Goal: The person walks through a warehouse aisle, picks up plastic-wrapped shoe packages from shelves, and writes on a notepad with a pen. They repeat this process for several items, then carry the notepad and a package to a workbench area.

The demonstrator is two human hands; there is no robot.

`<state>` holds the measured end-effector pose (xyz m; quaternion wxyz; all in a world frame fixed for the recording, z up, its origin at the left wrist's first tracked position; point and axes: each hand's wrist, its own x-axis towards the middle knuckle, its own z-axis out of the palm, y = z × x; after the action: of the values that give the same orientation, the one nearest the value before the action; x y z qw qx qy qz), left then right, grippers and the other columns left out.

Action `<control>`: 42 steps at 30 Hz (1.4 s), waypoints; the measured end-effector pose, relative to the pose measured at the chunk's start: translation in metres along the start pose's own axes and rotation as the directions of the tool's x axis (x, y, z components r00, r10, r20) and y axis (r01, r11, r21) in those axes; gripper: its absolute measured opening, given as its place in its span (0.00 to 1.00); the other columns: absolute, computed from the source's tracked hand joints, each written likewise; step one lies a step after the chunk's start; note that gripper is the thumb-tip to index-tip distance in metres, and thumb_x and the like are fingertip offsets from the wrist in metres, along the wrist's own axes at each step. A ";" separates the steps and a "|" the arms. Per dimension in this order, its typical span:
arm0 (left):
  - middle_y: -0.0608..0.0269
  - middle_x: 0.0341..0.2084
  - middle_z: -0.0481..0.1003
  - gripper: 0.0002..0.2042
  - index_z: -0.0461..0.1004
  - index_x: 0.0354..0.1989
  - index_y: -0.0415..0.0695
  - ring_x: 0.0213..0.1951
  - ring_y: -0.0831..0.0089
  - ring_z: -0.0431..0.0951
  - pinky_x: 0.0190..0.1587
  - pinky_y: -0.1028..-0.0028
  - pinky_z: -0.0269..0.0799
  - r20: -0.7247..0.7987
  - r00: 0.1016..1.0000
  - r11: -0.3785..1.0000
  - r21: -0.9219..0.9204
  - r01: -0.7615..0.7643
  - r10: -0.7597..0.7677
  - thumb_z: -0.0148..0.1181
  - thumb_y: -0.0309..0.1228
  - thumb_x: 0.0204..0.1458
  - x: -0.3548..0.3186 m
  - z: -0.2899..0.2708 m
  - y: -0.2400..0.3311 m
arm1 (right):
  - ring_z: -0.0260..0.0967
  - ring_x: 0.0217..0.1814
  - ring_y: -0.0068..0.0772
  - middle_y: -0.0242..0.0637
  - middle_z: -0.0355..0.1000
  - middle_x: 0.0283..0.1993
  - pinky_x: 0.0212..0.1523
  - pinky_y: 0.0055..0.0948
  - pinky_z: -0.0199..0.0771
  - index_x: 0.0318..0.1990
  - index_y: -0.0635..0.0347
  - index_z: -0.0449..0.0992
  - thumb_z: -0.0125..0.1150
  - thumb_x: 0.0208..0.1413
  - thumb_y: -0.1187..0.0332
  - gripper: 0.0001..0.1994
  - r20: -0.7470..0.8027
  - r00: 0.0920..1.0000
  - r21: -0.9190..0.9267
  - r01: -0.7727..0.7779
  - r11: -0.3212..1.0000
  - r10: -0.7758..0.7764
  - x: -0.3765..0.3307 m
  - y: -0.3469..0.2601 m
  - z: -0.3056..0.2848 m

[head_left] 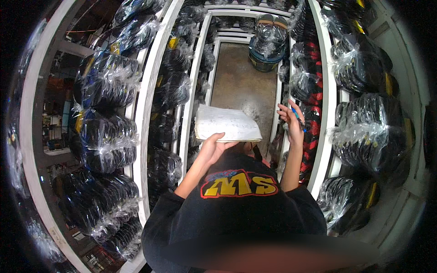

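My left hand (214,148) grips the lower edge of a notepad (227,122), with the thumb on top of the page. The open white page carries handwriting, and the pad lies tilted in front of my chest. Over on the right, my right hand (294,126) is raised beside the shelf, apart from the pad. A blue pen (296,115) rests in this hand between thumb and fingers, while the other fingers are partly spread. Close to that hand hang red-and-black bundled items (312,116) on the rack.
White racks (154,91) rise on both sides of a narrow aisle. They hold plastic-wrapped bundles of black, sole-shaped items (109,141), with more bundles (364,132) on the right. Farther down the concrete floor (241,82) stands a dark blue tub (265,61) topped by a wrapped bundle.
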<state>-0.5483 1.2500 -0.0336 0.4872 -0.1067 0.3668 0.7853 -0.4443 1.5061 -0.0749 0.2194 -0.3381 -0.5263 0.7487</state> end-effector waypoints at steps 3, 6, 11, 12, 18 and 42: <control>0.39 0.51 0.60 0.22 0.48 0.54 0.26 0.53 0.50 0.63 0.55 0.55 0.62 -0.070 0.997 0.999 -0.023 0.024 -0.025 0.41 0.24 0.51 0.005 0.003 -0.001 | 0.70 0.39 0.26 0.45 0.71 0.43 0.39 0.20 0.67 0.55 0.65 0.59 0.44 0.57 0.66 0.19 0.030 1.000 -0.005 0.000 1.000 0.000 0.013 -0.004 -0.003; 0.39 0.51 0.60 0.22 0.49 0.53 0.26 0.53 0.50 0.63 0.54 0.55 0.62 -0.057 0.998 1.000 -0.009 0.001 -0.002 0.41 0.24 0.51 0.011 0.008 0.000 | 0.70 0.39 0.26 0.46 0.71 0.43 0.40 0.21 0.66 0.55 0.65 0.59 0.43 0.57 0.67 0.19 0.042 0.999 0.011 -0.015 1.000 0.015 0.020 -0.006 -0.003; 0.41 0.51 0.60 0.21 0.50 0.53 0.27 0.53 0.51 0.63 0.55 0.55 0.62 -0.035 0.999 1.000 -0.010 0.016 -0.016 0.42 0.23 0.51 0.035 0.017 0.010 | 0.70 0.38 0.24 0.46 0.71 0.43 0.38 0.18 0.66 0.56 0.65 0.59 0.43 0.57 0.68 0.20 0.028 0.999 -0.017 -0.028 0.999 0.029 0.030 -0.002 -0.004; 0.41 0.51 0.60 0.21 0.50 0.54 0.28 0.53 0.51 0.63 0.55 0.55 0.61 -0.022 1.000 1.000 -0.011 0.018 -0.018 0.42 0.23 0.51 0.043 0.019 0.012 | 0.70 0.38 0.25 0.46 0.71 0.43 0.38 0.18 0.66 0.56 0.65 0.59 0.43 0.57 0.68 0.20 0.005 0.999 -0.032 -0.036 0.999 0.036 0.032 -0.002 -0.005; 0.46 0.53 0.60 0.22 0.51 0.55 0.32 0.56 0.53 0.60 0.57 0.51 0.54 0.039 0.992 0.993 -0.017 0.117 -0.117 0.44 0.23 0.51 0.103 0.030 0.034 | 0.71 0.38 0.27 0.48 0.71 0.42 0.38 0.19 0.66 0.55 0.66 0.58 0.45 0.56 0.67 0.20 -0.086 0.995 0.049 -0.042 0.998 0.046 0.057 -0.008 -0.009; 0.45 0.52 0.60 0.22 0.51 0.55 0.30 0.56 0.56 0.60 0.59 0.56 0.54 0.222 0.801 0.827 -0.052 -0.560 0.556 0.41 0.24 0.50 0.169 0.150 0.237 | 0.52 0.21 0.13 0.26 0.59 0.16 0.22 0.15 0.53 0.17 0.60 0.61 0.60 0.47 0.74 0.14 0.508 0.758 -0.087 0.519 0.850 -0.410 0.204 -0.211 0.265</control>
<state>-0.8048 1.4070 0.0957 0.2741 0.1004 0.3302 0.8976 -0.7834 1.5504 0.1242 0.2256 -0.0261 -0.7111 0.6654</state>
